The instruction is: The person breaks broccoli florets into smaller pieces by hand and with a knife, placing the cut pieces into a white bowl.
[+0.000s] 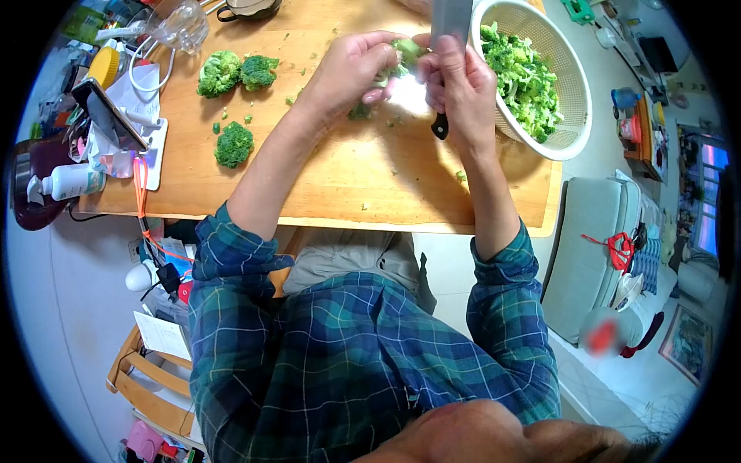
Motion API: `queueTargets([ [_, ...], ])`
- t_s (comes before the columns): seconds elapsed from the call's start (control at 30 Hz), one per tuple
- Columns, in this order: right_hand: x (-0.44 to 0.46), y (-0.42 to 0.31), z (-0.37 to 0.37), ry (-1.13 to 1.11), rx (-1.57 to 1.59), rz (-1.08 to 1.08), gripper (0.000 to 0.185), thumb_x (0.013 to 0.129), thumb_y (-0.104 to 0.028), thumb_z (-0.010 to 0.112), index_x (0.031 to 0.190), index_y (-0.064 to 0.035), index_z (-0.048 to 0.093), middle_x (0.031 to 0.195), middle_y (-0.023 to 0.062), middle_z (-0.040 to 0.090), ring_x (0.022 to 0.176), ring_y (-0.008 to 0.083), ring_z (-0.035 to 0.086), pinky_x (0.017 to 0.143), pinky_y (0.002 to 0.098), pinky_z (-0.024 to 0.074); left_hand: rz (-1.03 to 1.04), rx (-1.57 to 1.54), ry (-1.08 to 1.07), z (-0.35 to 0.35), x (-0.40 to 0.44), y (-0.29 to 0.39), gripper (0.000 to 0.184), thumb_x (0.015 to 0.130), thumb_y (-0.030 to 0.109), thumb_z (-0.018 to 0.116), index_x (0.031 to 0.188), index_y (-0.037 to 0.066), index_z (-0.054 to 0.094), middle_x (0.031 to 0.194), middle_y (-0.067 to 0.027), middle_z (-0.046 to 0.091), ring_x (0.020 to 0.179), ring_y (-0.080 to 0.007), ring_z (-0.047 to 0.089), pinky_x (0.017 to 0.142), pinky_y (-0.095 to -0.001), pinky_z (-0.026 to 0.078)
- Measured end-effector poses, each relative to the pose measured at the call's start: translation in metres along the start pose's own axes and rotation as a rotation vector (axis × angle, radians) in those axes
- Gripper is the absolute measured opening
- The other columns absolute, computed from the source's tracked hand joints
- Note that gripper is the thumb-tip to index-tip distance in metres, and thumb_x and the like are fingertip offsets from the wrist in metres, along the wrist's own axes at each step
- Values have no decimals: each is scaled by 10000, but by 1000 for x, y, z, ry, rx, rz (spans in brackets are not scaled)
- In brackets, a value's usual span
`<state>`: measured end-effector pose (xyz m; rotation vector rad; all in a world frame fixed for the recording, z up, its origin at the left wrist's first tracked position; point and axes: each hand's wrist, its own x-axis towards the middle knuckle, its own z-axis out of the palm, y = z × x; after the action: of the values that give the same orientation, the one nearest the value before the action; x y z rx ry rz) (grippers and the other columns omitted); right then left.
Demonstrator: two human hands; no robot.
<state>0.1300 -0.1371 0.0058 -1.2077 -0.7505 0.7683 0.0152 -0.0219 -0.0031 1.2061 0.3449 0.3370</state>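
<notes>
My left hand (pixel 356 68) is closed round a piece of broccoli (pixel 407 52), holding it above the wooden table. In my right hand (pixel 463 85) is a kitchen knife (pixel 452 18), blade pointing away from me and black handle end showing below the palm. The fingertips of both hands nearly meet at the broccoli; whether the blade touches it I cannot tell. Just right of my right hand stands a white colander (pixel 575 116) with many cut broccoli pieces (pixel 525 81) in it. Larger florets lie to the left: one broccoli floret (pixel 234 145) nearer me and two farther off.
Small green crumbs dot the wooden table (pixel 309 189). Along its left side are a propped phone (pixel 109 112), a white pump bottle (pixel 73 182) and a clear glass jug (pixel 179 27). A dark cup (pixel 248 8) sits at the far edge. A pale sofa (pixel 593 255) stands to the right.
</notes>
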Motion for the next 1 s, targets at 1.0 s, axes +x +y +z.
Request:
queueTargets([
  [1.0,-5,3,2,-58,-339,-89,373,995,-359,399,967,-44,596,577,-18,515,485,31,420,438,201,339,353,359,246,4,4,-11,258,887,136,626,1074,10,502,826,-39,649,529,2,442,438,-155,319],
])
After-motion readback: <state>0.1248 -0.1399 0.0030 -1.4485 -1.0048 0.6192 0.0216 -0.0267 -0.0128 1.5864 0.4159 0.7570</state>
